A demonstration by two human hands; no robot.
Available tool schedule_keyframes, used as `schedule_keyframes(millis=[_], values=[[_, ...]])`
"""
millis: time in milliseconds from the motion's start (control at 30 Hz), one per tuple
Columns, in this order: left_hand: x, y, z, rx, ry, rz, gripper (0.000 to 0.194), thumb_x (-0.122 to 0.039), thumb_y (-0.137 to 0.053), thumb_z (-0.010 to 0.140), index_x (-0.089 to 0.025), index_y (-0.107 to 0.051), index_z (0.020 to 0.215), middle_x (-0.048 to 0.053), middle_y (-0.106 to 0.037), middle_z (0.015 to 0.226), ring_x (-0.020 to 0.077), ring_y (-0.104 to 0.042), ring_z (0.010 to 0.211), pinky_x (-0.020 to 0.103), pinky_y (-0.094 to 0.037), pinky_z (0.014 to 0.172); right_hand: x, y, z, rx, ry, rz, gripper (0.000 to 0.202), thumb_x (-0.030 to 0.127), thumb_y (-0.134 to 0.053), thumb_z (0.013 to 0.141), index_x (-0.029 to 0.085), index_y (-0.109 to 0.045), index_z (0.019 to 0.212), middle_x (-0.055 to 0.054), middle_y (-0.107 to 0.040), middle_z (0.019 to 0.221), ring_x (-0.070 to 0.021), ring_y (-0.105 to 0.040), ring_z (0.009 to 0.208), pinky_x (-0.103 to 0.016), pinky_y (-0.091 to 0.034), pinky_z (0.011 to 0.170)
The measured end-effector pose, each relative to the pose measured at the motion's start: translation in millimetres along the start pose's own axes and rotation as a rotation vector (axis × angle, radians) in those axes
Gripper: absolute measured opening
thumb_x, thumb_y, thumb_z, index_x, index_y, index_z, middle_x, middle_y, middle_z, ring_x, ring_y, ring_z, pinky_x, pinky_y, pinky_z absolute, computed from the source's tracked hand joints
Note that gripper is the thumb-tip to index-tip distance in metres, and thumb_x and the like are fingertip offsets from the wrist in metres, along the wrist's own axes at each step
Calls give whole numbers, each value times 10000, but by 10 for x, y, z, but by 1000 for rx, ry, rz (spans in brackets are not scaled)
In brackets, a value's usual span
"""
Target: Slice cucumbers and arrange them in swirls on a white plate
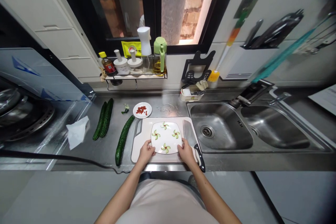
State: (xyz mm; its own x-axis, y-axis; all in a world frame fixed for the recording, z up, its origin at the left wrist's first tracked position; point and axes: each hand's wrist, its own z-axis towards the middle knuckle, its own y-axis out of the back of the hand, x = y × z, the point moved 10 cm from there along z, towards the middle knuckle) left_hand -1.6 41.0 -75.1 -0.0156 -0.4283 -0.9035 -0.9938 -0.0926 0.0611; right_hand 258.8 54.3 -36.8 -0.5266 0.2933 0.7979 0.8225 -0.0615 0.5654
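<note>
A white squarish plate [165, 138] with several green pinwheel-shaped pieces, which look like cucumber slices, is over the white cutting board [141, 143]. My left hand [146, 151] grips its near left edge, thumb on the rim. On the opposite side, my right hand [186, 151] pinches the near right edge. Whether the plate rests on the board or is slightly raised, I cannot tell. A kitchen knife [201, 157] with a black handle lies along the board's right side, close to my right hand. One whole cucumber [123, 140] lies left of the board.
Two more cucumbers [106, 119] lie farther left, near a crumpled white tissue [77, 132]. Behind the board are a small plate [136, 106] of red pieces and some green scraps [125, 108]. A double sink [220, 126] is at right, a stove [26, 119] at left. A black cable [86, 161] crosses the front edge.
</note>
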Motion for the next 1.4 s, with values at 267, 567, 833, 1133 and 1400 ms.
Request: schedule_keyframes(millis=[267, 567, 833, 1133, 1400], values=[[-23, -25, 3, 17, -17, -24, 541, -202, -639, 691, -128, -477, 1201, -114, -465, 532, 100, -552, 465, 212, -454, 540, -131, -131, -12, 84, -144, 167, 434, 225, -476, 807, 176, -443, 1237, 117, -427, 603, -93, -525, 404, -185, -371, 393], [-138, -23, -57, 32, -4, -165, 557, -256, -683, 628, -158, -475, 1136, -130, -399, 554, 55, -463, 470, 209, -475, 552, -131, -149, -20, 69, -133, 246, 411, 235, -454, 749, 182, -465, 1156, 127, -396, 572, -102, -531, 388, -173, -340, 348], [-449, 73, -301, 67, -13, -207, 703, -402, -738, 613, -172, -467, 1219, -106, -462, 572, 81, -542, 552, 233, -520, 617, 213, -34, -139, 119, -110, 472, 437, 329, -532, 688, 196, -475, 1100, 118, -428, 558, -96, -499, 385, -184, -340, 336], [-908, 207, -675, 71, -66, -253, 798, -424, -775, 626, -166, -436, 1300, 14, -694, 756, 133, -639, 647, 229, -527, 614, 747, 294, -397, 186, -38, 633, 529, 382, -634, 689, 192, -466, 1153, 98, -503, 602, -103, -531, 422, -213, -407, 364], [-1065, 221, -883, 55, -71, -313, 815, -404, -782, 640, -159, -416, 1326, 60, -727, 854, 147, -662, 687, 232, -532, 624, 855, 426, -566, 184, -118, 728, 586, 381, -692, 671, 220, -464, 1186, 53, -632, 726, -90, -532, 418, -206, -421, 364]])
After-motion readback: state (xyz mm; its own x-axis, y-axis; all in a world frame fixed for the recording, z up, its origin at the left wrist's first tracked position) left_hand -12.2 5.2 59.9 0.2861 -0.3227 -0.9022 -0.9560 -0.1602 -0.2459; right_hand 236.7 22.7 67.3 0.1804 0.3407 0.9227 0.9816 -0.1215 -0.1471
